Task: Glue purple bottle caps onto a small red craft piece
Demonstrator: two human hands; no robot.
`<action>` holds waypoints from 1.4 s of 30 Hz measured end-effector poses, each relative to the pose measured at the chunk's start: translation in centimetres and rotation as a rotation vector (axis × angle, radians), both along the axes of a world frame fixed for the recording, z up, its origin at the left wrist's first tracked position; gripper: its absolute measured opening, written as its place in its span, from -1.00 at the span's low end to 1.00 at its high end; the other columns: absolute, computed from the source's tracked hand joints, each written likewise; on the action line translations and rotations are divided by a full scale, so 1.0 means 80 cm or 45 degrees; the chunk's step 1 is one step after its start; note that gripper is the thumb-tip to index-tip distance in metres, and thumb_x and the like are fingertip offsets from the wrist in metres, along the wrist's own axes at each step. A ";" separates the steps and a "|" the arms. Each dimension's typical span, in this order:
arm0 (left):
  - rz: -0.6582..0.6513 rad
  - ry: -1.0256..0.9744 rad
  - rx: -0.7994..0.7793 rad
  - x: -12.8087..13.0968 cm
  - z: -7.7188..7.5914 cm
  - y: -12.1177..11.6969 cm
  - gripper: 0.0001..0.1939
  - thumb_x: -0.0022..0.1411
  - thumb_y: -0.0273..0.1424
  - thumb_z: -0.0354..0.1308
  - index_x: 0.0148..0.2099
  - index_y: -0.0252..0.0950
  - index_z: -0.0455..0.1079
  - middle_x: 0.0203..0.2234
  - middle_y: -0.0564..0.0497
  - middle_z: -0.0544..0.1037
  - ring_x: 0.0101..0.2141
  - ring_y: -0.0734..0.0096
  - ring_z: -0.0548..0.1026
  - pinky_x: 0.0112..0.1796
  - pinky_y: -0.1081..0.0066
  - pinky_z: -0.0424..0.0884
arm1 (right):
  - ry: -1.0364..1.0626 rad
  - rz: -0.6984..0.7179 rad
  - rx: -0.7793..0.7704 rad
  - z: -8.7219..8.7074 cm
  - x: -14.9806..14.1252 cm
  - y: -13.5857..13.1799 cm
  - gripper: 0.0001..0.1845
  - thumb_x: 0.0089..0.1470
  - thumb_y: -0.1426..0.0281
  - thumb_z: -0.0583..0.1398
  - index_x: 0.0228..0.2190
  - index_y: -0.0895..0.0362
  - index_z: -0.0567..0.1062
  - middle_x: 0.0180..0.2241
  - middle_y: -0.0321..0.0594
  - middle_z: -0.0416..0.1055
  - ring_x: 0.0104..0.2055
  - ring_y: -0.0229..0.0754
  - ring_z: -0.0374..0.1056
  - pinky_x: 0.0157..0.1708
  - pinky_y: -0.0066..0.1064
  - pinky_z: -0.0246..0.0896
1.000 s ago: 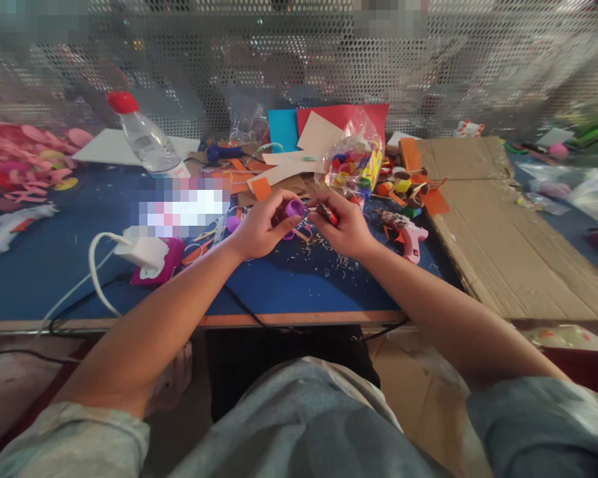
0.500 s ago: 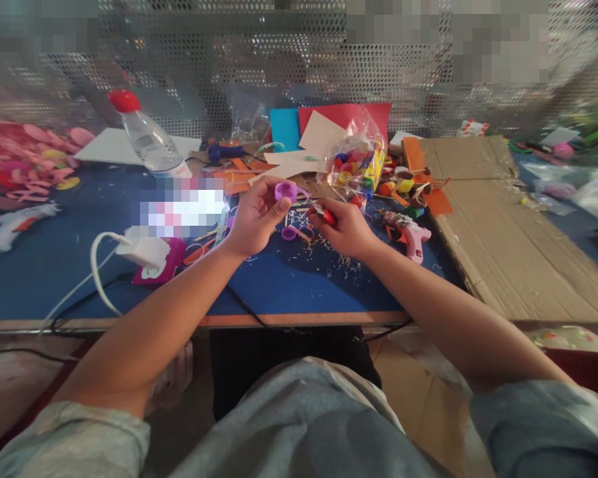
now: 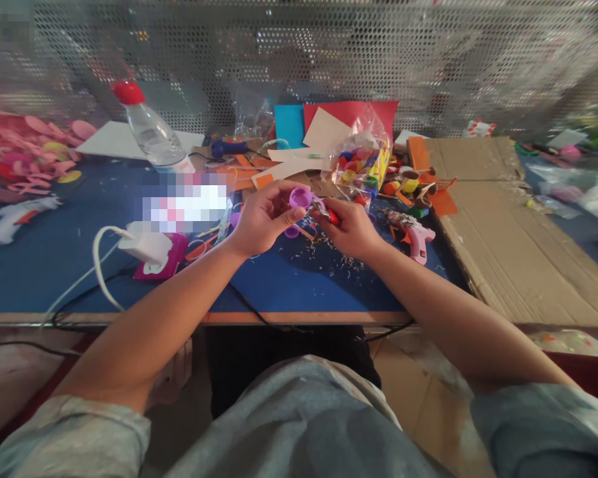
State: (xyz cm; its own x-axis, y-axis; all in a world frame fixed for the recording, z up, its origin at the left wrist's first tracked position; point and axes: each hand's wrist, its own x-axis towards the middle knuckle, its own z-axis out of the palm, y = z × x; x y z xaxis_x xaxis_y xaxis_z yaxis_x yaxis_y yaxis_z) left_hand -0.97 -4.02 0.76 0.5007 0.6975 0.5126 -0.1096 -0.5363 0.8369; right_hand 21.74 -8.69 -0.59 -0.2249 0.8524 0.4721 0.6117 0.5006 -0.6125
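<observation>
Over the middle of the table, my left hand (image 3: 263, 219) pinches a round purple cap (image 3: 299, 198) between thumb and fingers, its hollow side facing me. My right hand (image 3: 351, 229) is closed around a small red-handled tool (image 3: 333, 216). The tool's metal end meets a pale purple strip at the cap's right edge; whether the strip belongs to the cap I cannot tell. Below the hands, another purple cap (image 3: 292, 232) lies on the blue tabletop (image 3: 289, 285) among thin pale shavings (image 3: 349, 259).
At the right stand a pink glue gun (image 3: 418, 242) and a large cardboard sheet (image 3: 518, 232). Behind the hands is a clear bag (image 3: 353, 159) of colourful pieces. To the left are a bottle (image 3: 154, 136), a white plug (image 3: 147, 245) with cables, and a white glue gun (image 3: 17, 219).
My left hand has moved the purple cap slightly right, closer to my right hand. The metal end of the tool now meets the strip at the cap's edge.
</observation>
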 end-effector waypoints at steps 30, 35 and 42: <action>-0.010 0.199 0.148 -0.006 0.002 -0.008 -0.49 0.56 0.03 0.14 0.24 -0.28 0.42 -0.22 -0.10 0.65 -0.35 0.42 0.64 -0.30 0.41 0.58 | -0.070 -0.155 0.053 -0.011 0.007 0.006 -0.79 0.10 0.42 0.26 -0.19 0.09 0.63 -0.45 -0.22 0.51 -0.42 -0.14 0.29 -0.32 -0.23 0.18; 0.025 0.302 0.278 -0.007 0.009 -0.012 -0.50 0.56 -0.02 0.15 0.24 -0.32 0.46 -0.10 -0.18 0.71 -0.27 0.35 0.70 -0.24 0.39 0.63 | -0.136 -0.142 0.060 -0.010 0.006 0.003 -0.65 0.00 0.51 0.21 -0.16 0.08 0.64 -0.35 -0.13 0.60 -0.35 -0.06 0.40 -0.28 -0.19 0.22; -0.001 0.339 0.334 -0.007 0.007 -0.013 -0.50 0.56 -0.04 0.16 0.27 -0.33 0.46 -0.07 -0.21 0.73 -0.23 0.32 0.73 -0.18 0.39 0.66 | -0.174 -0.172 0.070 -0.014 0.006 0.002 -0.58 -0.05 0.55 0.20 -0.14 0.08 0.64 -0.32 -0.11 0.62 -0.33 -0.05 0.43 -0.28 -0.20 0.21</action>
